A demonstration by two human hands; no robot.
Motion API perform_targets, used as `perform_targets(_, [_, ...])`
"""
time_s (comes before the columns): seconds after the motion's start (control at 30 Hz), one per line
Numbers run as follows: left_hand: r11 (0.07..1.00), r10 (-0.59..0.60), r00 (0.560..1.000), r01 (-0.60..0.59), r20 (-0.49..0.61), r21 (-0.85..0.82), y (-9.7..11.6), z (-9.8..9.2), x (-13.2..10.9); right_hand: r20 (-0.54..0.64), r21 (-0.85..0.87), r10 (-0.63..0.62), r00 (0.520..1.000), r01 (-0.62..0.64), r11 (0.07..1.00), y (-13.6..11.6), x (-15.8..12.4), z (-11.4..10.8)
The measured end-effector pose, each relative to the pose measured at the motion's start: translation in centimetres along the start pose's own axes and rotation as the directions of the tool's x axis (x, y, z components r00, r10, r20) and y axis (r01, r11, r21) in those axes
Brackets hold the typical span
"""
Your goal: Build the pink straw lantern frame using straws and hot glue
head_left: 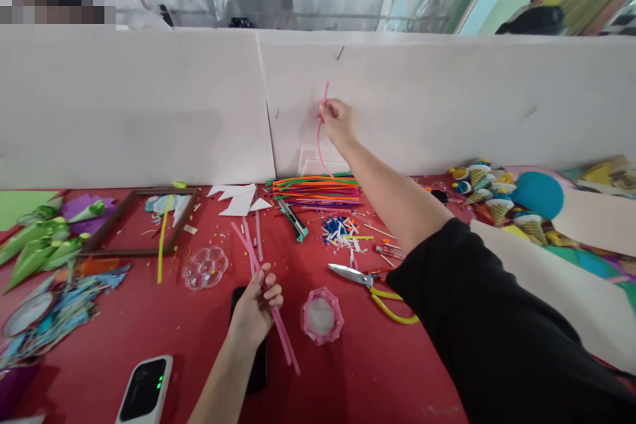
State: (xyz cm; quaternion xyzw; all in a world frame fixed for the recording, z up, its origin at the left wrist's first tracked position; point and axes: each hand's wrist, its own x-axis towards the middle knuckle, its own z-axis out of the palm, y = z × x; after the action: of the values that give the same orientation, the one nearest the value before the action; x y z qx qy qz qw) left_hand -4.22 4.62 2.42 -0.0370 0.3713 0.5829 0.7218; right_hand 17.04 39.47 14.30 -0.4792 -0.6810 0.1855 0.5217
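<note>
My right hand [336,120] is raised in front of the white panel, pinching a single pink pipe cleaner [319,142] that curves downward. Low over the red table, my left hand [258,301] is closed round a few more pink pipe cleaners [284,338], whose ends stick out above and below the fist. Just right of that hand stands a small pink ring-shaped piece [322,316] with a pale centre. A dark phone [257,371] lies partly hidden under my left hand and wrist. Beyond the hands is a bundle of coloured pipe cleaners [315,191].
Yellow-handled scissors [372,288] lie beside my right sleeve. A green cutter [294,220], small scraps [340,232] and a clear flower-shaped tray [205,268] lie about. At left are a brown frame [129,253] and a white device [145,389]. The white panel [149,106] borders the back.
</note>
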Motion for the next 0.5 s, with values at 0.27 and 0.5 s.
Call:
perform_targets(0.27, [1.0, 0.0, 1.0, -0.001, 0.028, 0.003, -0.1, -0.1, 0.1, 0.28, -0.231, -0.052, 0.959, 0.12, 0.966, -0.9, -4.7, -0.2])
perform_targets(0.5, [1.0, 0.03, 0.999, -0.03, 0.019, 0.006, -0.3, -0.1, 0.2, 0.557, -0.439, 0.185, 0.809, 0.098, 0.893, 2.1, -11.8, 1.7])
